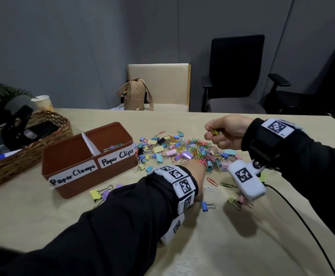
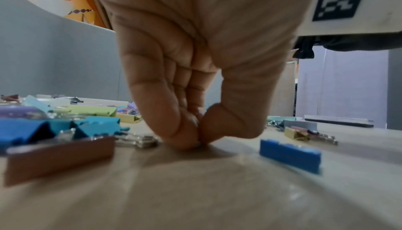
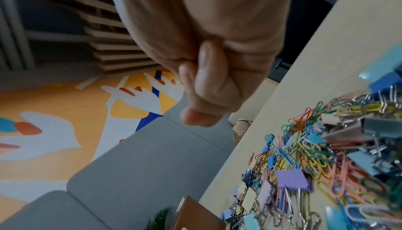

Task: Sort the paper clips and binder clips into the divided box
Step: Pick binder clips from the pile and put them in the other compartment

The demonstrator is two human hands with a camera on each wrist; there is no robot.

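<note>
Paper clips (image 1: 215, 132) pinched in right hand (image 1: 225, 130), above pile (image 1: 192, 151).

left hand (image 2: 195, 82): pinched item hidden | right hand (image 3: 206, 79): held paper clips (image 1: 215, 132) hidden in wrist view

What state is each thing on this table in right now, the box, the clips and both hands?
divided box: open-topped; Paper Clips side holds a few clips, the Paper Clamps side's floor is hidden.
pile of clips: mixed, unsorted on the table.
right hand: raised above the pile, gripping a bunch of paper clips.
left hand: fingertips pinched together on the tabletop; what they pinch is hidden.
blue binder clip: loose near the left wrist.
</note>
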